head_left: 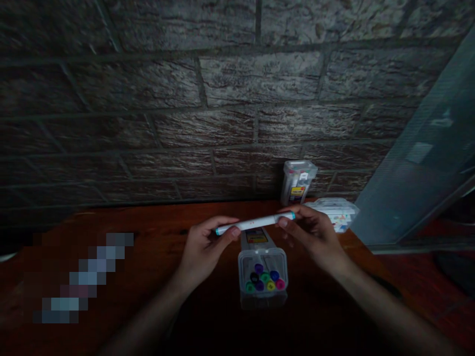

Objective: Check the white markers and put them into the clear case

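A white marker (pixel 256 223) with teal caps at both ends is held level above the wooden table (pixel 148 277). My left hand (pixel 206 247) pinches its left end between thumb and fingers. My right hand (pixel 315 232) pinches its right end the same way. Directly below the marker lies a clear plastic marker case (pixel 262 269) on its side, its open end toward me, showing several coloured marker caps.
A second clear marker case (pixel 298 182) stands upright at the back against the brick wall (pixel 222 99). A third clear case (pixel 336 212) lies flat to its right. A slanted glass panel (pixel 419 163) rises at the right. A blurred patch covers the table's left.
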`<state>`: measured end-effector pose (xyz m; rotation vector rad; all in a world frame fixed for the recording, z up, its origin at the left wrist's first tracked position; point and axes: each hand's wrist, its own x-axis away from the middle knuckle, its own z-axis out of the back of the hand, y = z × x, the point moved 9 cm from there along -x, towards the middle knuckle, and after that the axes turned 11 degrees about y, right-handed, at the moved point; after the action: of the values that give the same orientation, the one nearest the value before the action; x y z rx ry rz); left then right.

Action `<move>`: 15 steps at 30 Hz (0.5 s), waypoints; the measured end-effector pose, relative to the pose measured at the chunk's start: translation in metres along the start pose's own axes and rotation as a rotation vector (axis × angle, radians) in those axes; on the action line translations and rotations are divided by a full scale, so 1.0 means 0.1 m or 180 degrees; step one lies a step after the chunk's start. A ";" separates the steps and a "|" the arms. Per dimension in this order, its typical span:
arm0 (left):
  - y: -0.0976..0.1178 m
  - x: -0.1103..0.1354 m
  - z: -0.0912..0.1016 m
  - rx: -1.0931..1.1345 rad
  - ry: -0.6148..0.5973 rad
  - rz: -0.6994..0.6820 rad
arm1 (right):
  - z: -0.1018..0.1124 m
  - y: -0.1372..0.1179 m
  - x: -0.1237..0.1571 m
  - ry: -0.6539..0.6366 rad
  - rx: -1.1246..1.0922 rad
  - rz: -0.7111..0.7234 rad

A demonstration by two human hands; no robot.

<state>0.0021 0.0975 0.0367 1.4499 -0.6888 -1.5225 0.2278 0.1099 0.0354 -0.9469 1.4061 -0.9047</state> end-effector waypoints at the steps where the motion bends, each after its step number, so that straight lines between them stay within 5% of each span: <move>1: -0.03 0.00 0.00 0.0097 0.0026 0.0074 | 0.00 0.01 0.00 0.0023 -0.0090 -0.0055; 10: -0.24 0.03 -0.01 0.1382 0.0179 0.0682 | -0.01 0.14 -0.01 0.0101 -0.0823 -0.0549; 15: -0.27 0.05 -0.02 0.1516 0.0224 0.0728 | -0.02 0.18 0.00 0.0133 -0.0950 -0.0720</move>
<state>-0.0020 0.1049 0.0105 1.6920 -1.1883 -1.1703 0.2246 0.1160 0.0192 -1.3399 1.5173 -0.8985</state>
